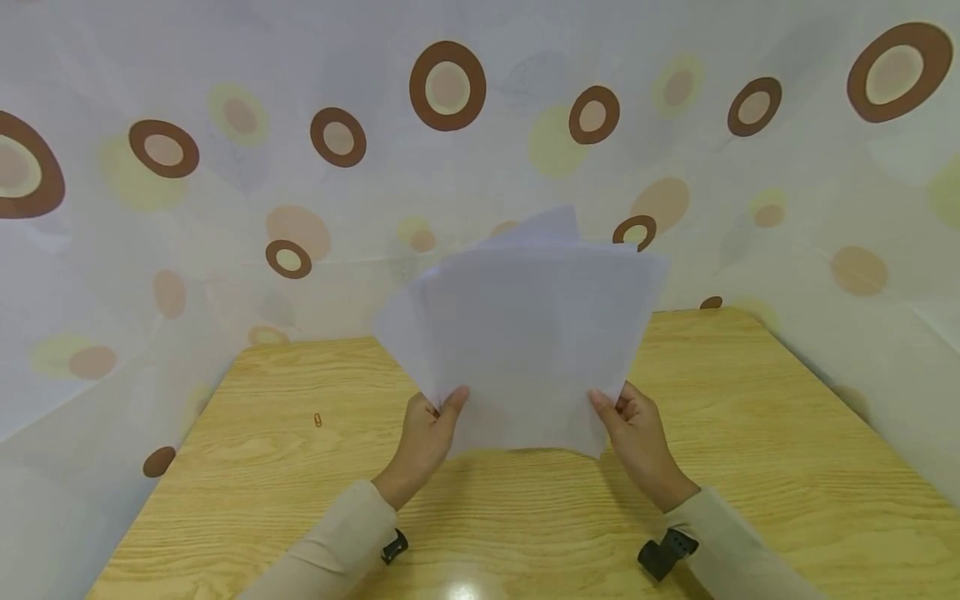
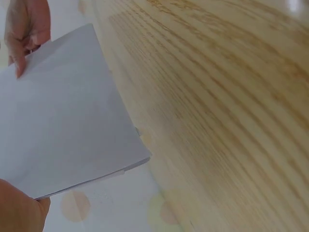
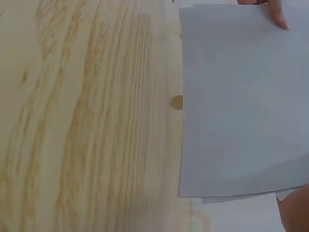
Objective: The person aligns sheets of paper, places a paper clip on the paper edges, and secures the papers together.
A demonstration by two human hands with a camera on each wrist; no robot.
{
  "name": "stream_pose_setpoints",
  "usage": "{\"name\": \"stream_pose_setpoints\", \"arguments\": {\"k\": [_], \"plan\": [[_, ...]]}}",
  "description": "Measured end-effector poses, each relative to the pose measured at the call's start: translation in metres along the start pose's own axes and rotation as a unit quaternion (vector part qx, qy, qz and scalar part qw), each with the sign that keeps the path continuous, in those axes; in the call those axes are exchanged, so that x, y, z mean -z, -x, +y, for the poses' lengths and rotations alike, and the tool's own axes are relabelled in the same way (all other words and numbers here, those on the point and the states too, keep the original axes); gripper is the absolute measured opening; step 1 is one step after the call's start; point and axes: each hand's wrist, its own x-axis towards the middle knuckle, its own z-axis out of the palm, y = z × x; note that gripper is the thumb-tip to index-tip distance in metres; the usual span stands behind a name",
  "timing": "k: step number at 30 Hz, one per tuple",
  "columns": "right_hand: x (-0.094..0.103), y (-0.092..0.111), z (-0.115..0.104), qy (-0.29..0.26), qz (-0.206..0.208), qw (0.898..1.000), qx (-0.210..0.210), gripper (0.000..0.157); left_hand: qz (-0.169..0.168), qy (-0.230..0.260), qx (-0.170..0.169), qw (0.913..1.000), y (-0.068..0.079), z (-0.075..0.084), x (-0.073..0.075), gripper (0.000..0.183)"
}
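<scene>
Several white sheets of paper (image 1: 525,350) are held up over the table, fanned unevenly so that corners stick out at the top and left. My left hand (image 1: 429,433) pinches their left edge, thumb on the near face. On the opposite edge my right hand (image 1: 637,437) grips them the same way, its fingers behind the sheets. In the left wrist view the paper stack (image 2: 72,116) shows slightly offset layers at its corner. The right wrist view shows the stack (image 3: 241,106) with a lower sheet peeking out along its edge.
A small orange paper clip (image 1: 318,420) lies on the wooden table (image 1: 750,433), left of the hands. A white cloth (image 1: 480,175) with brown rings and pastel spots hangs behind the table and along both sides. Dark straps (image 1: 667,552) sit at the wrists.
</scene>
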Motion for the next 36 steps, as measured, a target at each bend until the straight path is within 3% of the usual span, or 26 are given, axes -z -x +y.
{"name": "stream_pose_setpoints", "arguments": {"k": [8, 19, 36], "plan": [[0.0005, -0.0009, 0.0011, -0.002, -0.006, 1.0, 0.016, 0.036, -0.006, 0.002, 0.007, 1.0, 0.0008, -0.0018, 0.0026, 0.024], [0.0002, -0.0007, -0.0013, -0.005, -0.007, 1.0, 0.026, 0.034, -0.053, 0.045, 0.012, 0.9975, 0.0032, -0.0081, 0.0043, 0.022], [0.0005, -0.0014, 0.0011, -0.009, -0.005, 1.0, 0.029, 0.039, -0.067, 0.052, 0.022, 0.9962, 0.003, -0.0063, 0.0021, 0.03]]}}
